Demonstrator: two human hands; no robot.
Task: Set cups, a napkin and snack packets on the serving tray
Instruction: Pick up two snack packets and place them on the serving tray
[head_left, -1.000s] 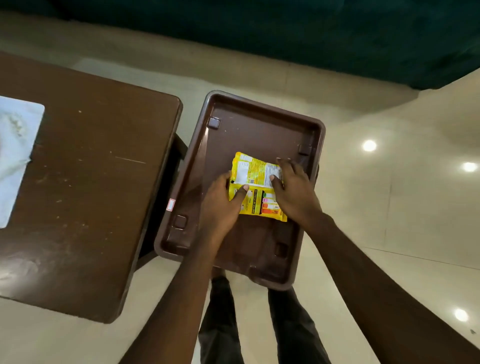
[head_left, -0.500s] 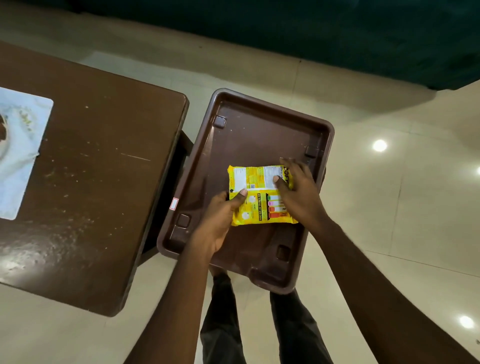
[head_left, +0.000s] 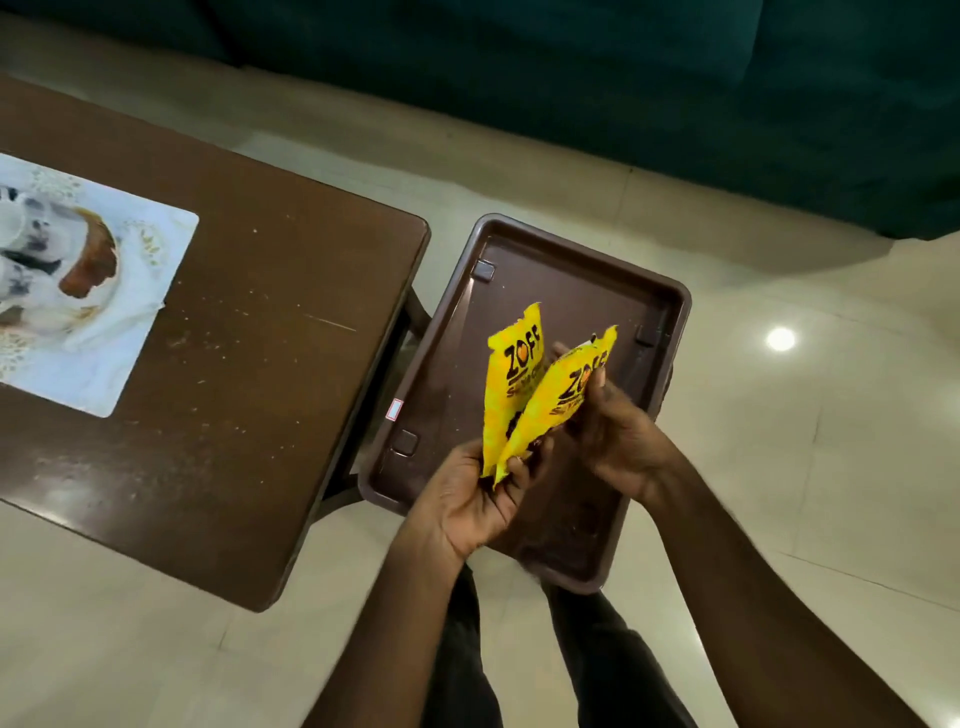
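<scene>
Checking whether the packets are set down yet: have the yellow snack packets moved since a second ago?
Yes. The yellow snack packets were flat on the tray floor; now both hands lift them off it, fanned apart and upright.

Glossy cream tile floor (head_left: 810, 467) with grout lines, round ceiling-light reflection (head_left: 780, 339) at right. Dark teal sofa (head_left: 623, 88) runs across the top, casting a shadow on the tiles. Dark brown wooden table (head_left: 234, 364) at left, top scuffed and speckled, glare patch near its front edge.
</scene>
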